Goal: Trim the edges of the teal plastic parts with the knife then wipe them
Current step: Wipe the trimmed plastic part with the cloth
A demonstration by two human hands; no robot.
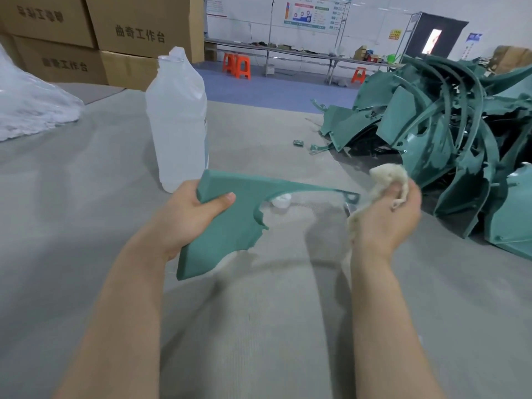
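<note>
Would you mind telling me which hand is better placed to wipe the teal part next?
The right hand, probably: it grips the cloth beside the thin tip of the teal part, which the left hand is busy holding.

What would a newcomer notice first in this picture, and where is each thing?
First, the flat teal plastic part at the centre, gripped by the left hand, while the right hand beside it holds a crumpled off-white rag. Then the big pile of teal plastic parts on the right, and the tall translucent plastic bottle standing just behind the left hand.
</note>
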